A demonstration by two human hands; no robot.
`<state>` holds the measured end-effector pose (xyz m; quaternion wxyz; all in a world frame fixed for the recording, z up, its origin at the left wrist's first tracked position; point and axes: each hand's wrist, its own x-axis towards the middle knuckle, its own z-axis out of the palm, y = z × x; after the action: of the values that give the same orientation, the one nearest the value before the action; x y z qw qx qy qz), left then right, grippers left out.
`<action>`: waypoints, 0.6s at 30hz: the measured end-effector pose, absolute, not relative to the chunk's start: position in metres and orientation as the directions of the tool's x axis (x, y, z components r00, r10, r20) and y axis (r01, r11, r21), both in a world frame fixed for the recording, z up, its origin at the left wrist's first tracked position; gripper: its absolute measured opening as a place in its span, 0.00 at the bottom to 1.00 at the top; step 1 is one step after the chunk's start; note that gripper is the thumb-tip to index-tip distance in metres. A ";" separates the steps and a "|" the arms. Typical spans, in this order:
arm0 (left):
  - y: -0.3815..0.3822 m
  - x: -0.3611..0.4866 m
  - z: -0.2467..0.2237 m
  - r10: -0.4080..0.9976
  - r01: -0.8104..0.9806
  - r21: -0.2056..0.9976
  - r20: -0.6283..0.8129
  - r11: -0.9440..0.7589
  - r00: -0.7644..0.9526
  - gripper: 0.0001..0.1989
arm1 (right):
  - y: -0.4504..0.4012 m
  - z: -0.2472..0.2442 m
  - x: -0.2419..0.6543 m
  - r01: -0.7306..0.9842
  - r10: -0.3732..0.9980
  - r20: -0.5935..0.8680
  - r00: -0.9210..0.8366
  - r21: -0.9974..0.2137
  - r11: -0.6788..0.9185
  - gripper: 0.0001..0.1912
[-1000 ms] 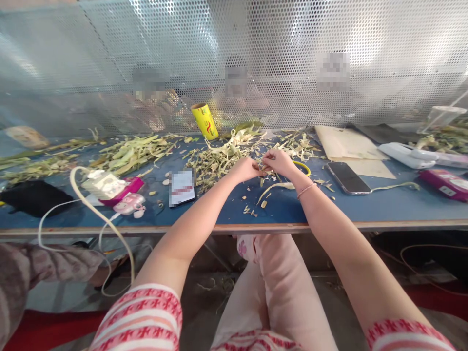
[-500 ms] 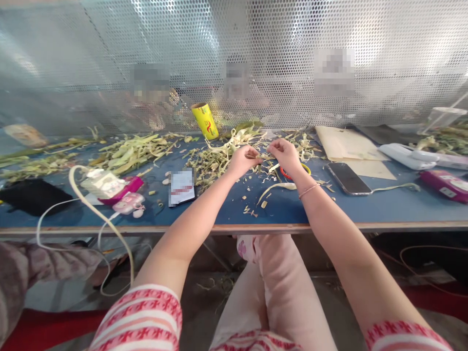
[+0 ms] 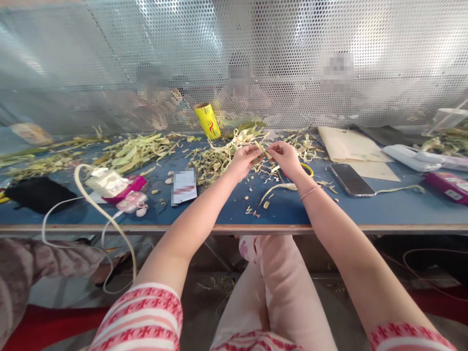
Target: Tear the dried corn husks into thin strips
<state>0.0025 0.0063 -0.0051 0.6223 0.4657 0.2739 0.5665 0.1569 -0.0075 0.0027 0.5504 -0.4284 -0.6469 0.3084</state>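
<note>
My left hand [image 3: 245,160] and my right hand [image 3: 284,157] meet over the middle of the blue table, fingertips almost touching. Both pinch a small pale-green piece of dried plant [image 3: 260,147], its ends partly hidden by my fingers. Just behind and left of them spreads a heap of dried, curled plant strips [image 3: 210,163]. Beneath my right wrist lies a pair of scissors with red and yellow handles [image 3: 307,169], mostly covered by the hand. One long pale strip [image 3: 278,187] and several small scraps [image 3: 266,204] rest nearer the table's front edge.
A yellow tube [image 3: 207,121] stands tilted by the perforated metal screen [image 3: 278,58]. Right are a phone [image 3: 351,179], paper sheets [image 3: 353,145] and a white device [image 3: 411,157]. Left are another lit phone [image 3: 184,186], a cabled pink-and-white gadget [image 3: 117,185], a black pouch [image 3: 40,195] and more strips [image 3: 137,151].
My hands have come closer together, and a pale-green plant piece now shows between their fingertips. The view has shifted slightly; the things on the table lie as before.
</note>
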 end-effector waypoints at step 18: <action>-0.001 0.000 0.000 0.929 -0.458 0.888 0.191 -0.026 0.318 0.11 | -0.007 -0.001 0.159 0.407 0.680 0.733 0.004 -0.623 0.668 0.06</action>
<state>-0.0005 -0.0013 0.0000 0.6537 0.4812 0.2445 0.5304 0.1586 -0.0068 -0.0006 0.5912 -0.3906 -0.6962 0.1155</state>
